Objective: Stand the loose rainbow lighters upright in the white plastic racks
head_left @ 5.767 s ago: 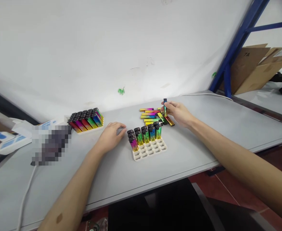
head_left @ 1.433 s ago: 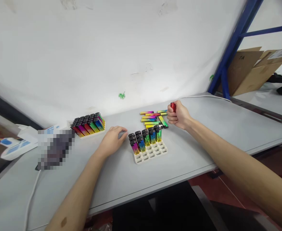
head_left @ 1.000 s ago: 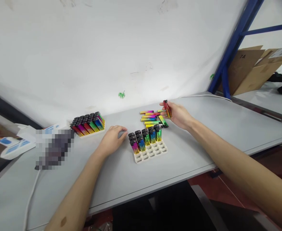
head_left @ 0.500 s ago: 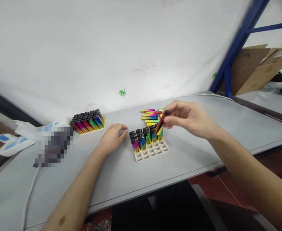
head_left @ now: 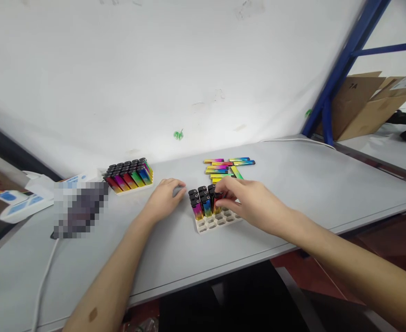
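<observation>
In the head view, my right hand [head_left: 247,200] pinches a red and gold lighter [head_left: 217,203] with a black top. The lighter stands upright at a slot of the white honeycomb tray [head_left: 203,228]. Several lighters [head_left: 206,206] stand to its left in the tray, black tops up; my fingers cover part of those on the right. Just left of the tray, my left hand [head_left: 164,198] rests on the table with its fingers curved and apart, and no object shows in it. Several loose shiny lighters [head_left: 217,170] lie behind the tray.
A second white tray packed with lighters [head_left: 129,175] stands at the back left. Left of it are a blurred dark object [head_left: 81,210] with a cable and blue-white packaging [head_left: 26,203]. A white wall [head_left: 147,83] rises behind the table. Cardboard boxes [head_left: 362,106] sit beyond a blue frame [head_left: 327,110].
My right hand has moved down and left, bringing the red lighter from above the tray's back right to an upright stance at the tray. My left hand has stayed in place.
</observation>
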The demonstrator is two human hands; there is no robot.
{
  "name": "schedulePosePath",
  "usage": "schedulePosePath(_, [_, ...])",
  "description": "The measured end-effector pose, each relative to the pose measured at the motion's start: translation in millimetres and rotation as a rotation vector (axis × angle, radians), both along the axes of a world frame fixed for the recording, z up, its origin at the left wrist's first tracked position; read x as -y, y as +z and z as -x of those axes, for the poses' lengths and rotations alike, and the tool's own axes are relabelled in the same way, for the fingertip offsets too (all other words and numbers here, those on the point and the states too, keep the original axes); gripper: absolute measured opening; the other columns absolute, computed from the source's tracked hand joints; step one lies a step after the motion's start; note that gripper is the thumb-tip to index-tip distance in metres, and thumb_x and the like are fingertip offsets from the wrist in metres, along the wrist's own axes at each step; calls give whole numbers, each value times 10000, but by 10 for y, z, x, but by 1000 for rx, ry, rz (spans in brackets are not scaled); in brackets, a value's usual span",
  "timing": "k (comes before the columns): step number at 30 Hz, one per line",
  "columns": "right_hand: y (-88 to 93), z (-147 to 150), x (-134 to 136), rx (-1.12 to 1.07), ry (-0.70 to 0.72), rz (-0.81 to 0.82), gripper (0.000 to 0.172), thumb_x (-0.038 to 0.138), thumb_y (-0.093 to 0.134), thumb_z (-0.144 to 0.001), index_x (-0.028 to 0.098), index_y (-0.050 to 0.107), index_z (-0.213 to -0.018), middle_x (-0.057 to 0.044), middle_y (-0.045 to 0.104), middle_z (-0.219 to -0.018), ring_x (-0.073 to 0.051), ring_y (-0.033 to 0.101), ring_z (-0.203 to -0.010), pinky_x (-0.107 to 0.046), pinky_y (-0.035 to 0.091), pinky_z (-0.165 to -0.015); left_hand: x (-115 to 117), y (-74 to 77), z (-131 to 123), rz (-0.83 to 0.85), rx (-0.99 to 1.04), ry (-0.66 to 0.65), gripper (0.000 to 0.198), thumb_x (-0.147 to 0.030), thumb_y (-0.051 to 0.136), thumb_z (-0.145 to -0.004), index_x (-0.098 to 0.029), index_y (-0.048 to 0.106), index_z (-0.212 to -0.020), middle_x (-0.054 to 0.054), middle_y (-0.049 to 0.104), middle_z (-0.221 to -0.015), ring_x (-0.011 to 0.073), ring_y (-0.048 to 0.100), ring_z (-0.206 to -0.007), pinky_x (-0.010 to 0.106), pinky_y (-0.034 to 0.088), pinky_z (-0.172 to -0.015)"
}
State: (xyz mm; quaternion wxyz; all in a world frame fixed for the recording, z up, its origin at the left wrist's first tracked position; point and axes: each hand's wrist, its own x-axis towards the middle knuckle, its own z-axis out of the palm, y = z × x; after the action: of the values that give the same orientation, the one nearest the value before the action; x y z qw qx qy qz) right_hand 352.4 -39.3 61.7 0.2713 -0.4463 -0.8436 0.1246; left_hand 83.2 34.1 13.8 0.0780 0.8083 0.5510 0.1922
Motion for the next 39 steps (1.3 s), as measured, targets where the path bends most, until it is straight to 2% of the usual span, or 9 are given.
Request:
schedulePosePath(6, [8,29,18,184,-4,-107,46,232,615,-952,227,605,-996,-19,686,-862,-162,607,-706,-259,329,-560,-3,-16,8,-4,8,7,314,-395,467,-947,-224,684,-1095,79,715,-1172,280,588,-1174,430,467,-1029])
schedulePosePath(10, [-33,44,83,251,-32,-246,157,350,576,-983,237,683,-1003,-48,643,-947,-133,524,-622,-271,271,-519,-14,-18,7,-4,3,-3,334,-392,456,-946,-204,682,-1105,91,712,-1176,287,585,-1174,443,461,-1038])
schedulePosePath(13, [16,28,68,190,-39,-293,280,418,513,-1004,235,719,-961,-61,612,-948,-115,468,-579,-275,292,-530,-10,-11,7,1,2,-13,344,-394,448,-951,-194,677,-1112,98,709,-1177,289,581,-1170,453,458,-1040])
schedulePosePath(16, [124,-52,-161,-8,-107,-289,305,389,476,-1012,210,694,-896,-64,623,-881,-147,527,-662,-290,375,-633,-2,-3,8,1,6,-9,340,-405,451,-951,-208,680,-1107,94,711,-1173,290,581,-1173,450,465,-1034])
schedulePosePath(19, [151,-195,-583,-104,-315,-216,293,366,464,-1003,203,642,-836,-80,673,-880,-196,576,-772,-307,381,-691,1,1,8,2,4,0,330,-397,458,-944,-215,686,-1099,93,712,-1170,289,585,-1173,444,471,-1029])
schedulePosePath(22, [11,-347,-964,108,-402,80,222,390,544,-939,215,640,-844,-93,700,-848,-230,601,-775,-311,368,-644,-1,1,6,3,1,6,329,-392,460,-941,-212,689,-1094,94,715,-1164,290,591,-1166,449,470,-1031])
schedulePosePath(24, [-131,-421,-1094,273,-438,234,306,490,568,-906,224,635,-768,-103,693,-800,-240,603,-731,-318,358,-604,-2,3,3,7,-1,10,327,-392,460,-942,-213,690,-1090,93,716,-1164,288,592,-1168,446,469,-1033])
schedulePosePath(28, [-300,-484,-1095,388,-487,278,501,603,456,-926,226,588,-624,-103,661,-720,-241,598,-681,-330,359,-580,2,12,-7,0,-6,5,333,-398,456,-946,-210,684,-1099,92,713,-1172,287,588,-1174,437,463,-1035])
schedulePosePath(39, [-230,-584,-974,385,-409,342,345,479,632,-787,226,549,-566,-75,631,-668,-235,584,-653,-344,349,-558,-3,18,-1,5,-12,8,339,-402,456,-948,-200,683,-1098,94,716,-1166,287,591,-1162,440,463,-1031])
